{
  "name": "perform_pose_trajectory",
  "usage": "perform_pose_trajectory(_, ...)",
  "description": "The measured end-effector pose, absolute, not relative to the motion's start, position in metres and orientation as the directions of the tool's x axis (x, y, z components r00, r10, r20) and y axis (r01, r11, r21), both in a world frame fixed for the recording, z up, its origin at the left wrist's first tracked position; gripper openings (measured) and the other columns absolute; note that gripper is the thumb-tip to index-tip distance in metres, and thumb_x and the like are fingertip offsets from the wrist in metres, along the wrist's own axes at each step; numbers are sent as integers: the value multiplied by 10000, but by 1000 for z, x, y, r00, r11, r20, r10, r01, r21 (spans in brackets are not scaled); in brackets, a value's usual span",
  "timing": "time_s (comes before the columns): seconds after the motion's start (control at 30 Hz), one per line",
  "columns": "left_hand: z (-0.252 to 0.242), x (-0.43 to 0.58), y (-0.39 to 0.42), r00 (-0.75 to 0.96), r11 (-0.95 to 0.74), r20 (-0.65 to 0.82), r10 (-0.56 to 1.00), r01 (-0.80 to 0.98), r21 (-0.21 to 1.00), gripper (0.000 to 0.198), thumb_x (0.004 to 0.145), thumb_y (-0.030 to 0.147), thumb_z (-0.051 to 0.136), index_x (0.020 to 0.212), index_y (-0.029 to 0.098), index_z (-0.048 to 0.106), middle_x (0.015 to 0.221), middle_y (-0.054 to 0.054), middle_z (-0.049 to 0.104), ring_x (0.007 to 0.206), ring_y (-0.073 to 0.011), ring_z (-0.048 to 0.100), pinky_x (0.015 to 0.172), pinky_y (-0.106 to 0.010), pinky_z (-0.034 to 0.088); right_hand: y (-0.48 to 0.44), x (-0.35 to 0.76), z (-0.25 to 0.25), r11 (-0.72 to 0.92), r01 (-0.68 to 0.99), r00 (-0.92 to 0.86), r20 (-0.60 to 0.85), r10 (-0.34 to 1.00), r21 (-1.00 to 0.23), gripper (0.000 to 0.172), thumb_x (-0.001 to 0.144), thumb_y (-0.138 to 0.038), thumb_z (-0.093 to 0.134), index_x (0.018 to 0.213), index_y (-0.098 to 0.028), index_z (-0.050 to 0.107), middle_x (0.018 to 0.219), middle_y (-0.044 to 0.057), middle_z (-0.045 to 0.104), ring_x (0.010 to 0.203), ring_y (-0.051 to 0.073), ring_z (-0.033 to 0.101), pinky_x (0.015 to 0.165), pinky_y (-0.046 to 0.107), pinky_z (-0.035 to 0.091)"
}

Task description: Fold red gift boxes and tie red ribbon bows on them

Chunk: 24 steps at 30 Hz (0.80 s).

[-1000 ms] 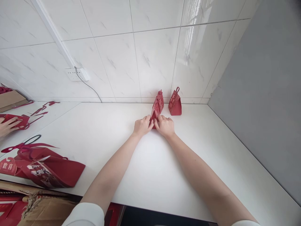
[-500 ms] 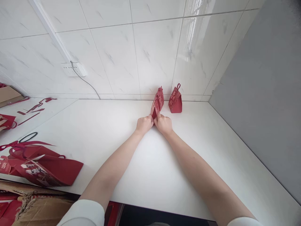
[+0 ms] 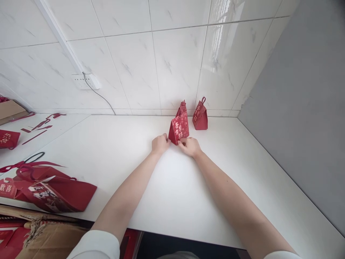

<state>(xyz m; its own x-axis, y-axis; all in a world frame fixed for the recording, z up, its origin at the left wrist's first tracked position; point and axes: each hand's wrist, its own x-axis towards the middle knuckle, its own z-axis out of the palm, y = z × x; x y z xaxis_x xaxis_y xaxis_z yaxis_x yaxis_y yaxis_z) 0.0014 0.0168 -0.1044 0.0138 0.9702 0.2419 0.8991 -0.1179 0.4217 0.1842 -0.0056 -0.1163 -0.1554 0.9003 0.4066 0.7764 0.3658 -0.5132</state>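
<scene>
A small red gift box (image 3: 180,128), tent-shaped with gold characters on its sloping side, stands on the white table between my hands. My left hand (image 3: 161,144) is closed, its fingertips at the lower left corner of the box. At the bottom right edge, my right hand (image 3: 190,146) pinches the same box with curled fingers. Directly behind rises a second red box (image 3: 183,108), partly hidden by the front one. A third red gift box (image 3: 200,118) with a ribbon loop on top stands to the right, apart from my hands.
Larger red gift bags (image 3: 61,190) with ribbons lie at the table's left front. Ribbon scraps (image 3: 40,124) and a red box (image 3: 9,139) are farther left. A cardboard carton (image 3: 51,239) stands below the front edge. A tiled wall (image 3: 178,64) and a grey panel (image 3: 302,108) bound the table.
The front box has turned, so its lettered side now faces me. My hands have moved slightly apart, to its lower corners. The hand at the far left has left the red box there.
</scene>
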Motion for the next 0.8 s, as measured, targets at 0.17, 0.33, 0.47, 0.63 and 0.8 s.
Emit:
perform_pose_trajectory(0.17, -103, -8, 21, -30, -187, 316, 948, 753, 631, 376, 906, 489, 390, 1150, 213, 466, 1138, -91, 633, 1003, -179, 620, 812, -296, 463, 9, 201, -118, 337, 542, 203, 508, 837, -770, 398, 927, -495, 290, 1053, -191, 513, 1101, 99, 606, 971, 191, 573, 825, 301, 429)
perform_pose_trajectory(0.33, -114, 1, 26, 135, -313, 286, 949, 528, 790, 719, 642, 535, 732, 1219, 203, 462, 1280, -108, 568, 1173, -249, 539, 953, -354, 429, 31, 212, -131, 295, 92, 204, 308, 929, -951, 472, 823, -524, 508, 1168, -203, 476, 1184, 104, 590, 1086, 215, 558, 906, 349, 438)
perform_pose_trajectory(0.47, -115, -6, 31, 169, -266, 210, 963, 480, 836, 700, 611, 496, 766, 1188, 183, 523, 1212, -114, 617, 1083, -271, 589, 926, -396, 457, 33, 214, -135, 275, 40, 101, 278, 955, -961, 359, 790, -548, 548, 859, -199, 597, 901, 63, 662, 899, 226, 618, 861, 383, 459)
perform_pose_trajectory(0.63, -103, -20, 30, 257, -219, 141, 956, 304, 927, 645, 616, 466, 772, 1160, 186, 568, 1212, -96, 632, 1071, -239, 606, 945, -370, 460, 23, 214, -125, 318, 24, 31, 318, 947, -948, 337, 769, -537, 615, 691, -209, 625, 1211, 60, 581, 1218, 240, 470, 1051, 360, 319)
perform_pose_trajectory(0.8, -101, -21, 29, 23, -143, 143, 989, 319, 937, 528, 773, 590, 577, 1144, 221, 517, 1031, -71, 691, 929, -209, 644, 866, -364, 473, 16, 214, -118, 295, -24, -192, 294, 936, -955, 333, 797, -537, 598, 912, -229, 652, 1061, 36, 668, 1021, 209, 599, 975, 367, 413)
